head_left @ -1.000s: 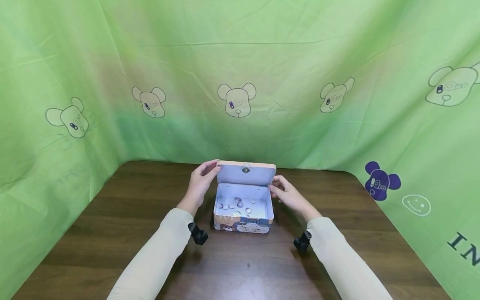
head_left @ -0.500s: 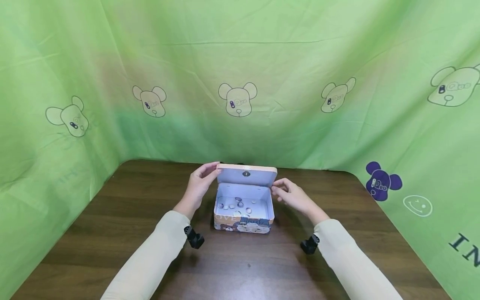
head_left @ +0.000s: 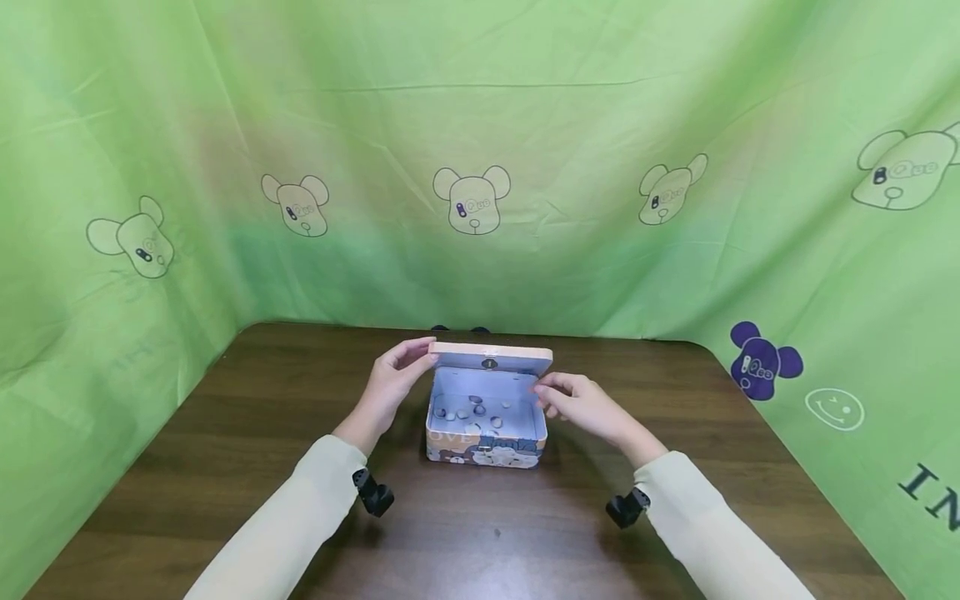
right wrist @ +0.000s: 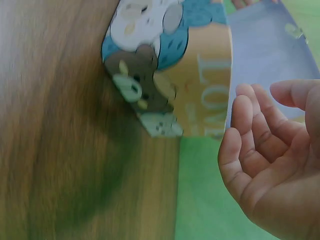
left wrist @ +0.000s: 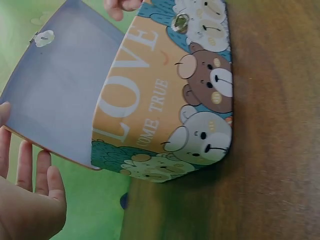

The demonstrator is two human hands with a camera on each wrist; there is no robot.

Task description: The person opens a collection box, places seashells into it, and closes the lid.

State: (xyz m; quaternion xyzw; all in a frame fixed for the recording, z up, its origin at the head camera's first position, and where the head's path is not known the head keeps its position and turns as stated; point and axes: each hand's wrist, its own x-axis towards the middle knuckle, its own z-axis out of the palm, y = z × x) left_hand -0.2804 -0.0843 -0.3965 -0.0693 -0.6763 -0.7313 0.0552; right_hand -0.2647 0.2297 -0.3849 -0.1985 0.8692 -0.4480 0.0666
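A hinged tin box (head_left: 457,450) printed with cartoon bears and the word LOVE stands on the table, with its pale blue inside visible. Several small purple and white pebble-like pieces (head_left: 478,410) lie on its floor. The lid (head_left: 517,361) is raised, partly lowered over the back of the box. At its left corner my left hand (head_left: 386,383) pinches the lid edge, thumb on the inner face and fingers behind. My right hand (head_left: 588,407) hovers at the box's right side with loosely bent fingers, holding nothing in the right wrist view; whether it touches the rim cannot be told.
The brown wooden table (head_left: 247,467) spreads around the box. A green curtain (head_left: 570,250) with bear-head drawings hangs behind and along both sides. Black wrist cameras (head_left: 373,492) sit on both pale sleeves.
The lid has tilted down toward the front, with my left hand moving lower along with it. My right hand has shifted slightly down beside the box. The box stays in place.
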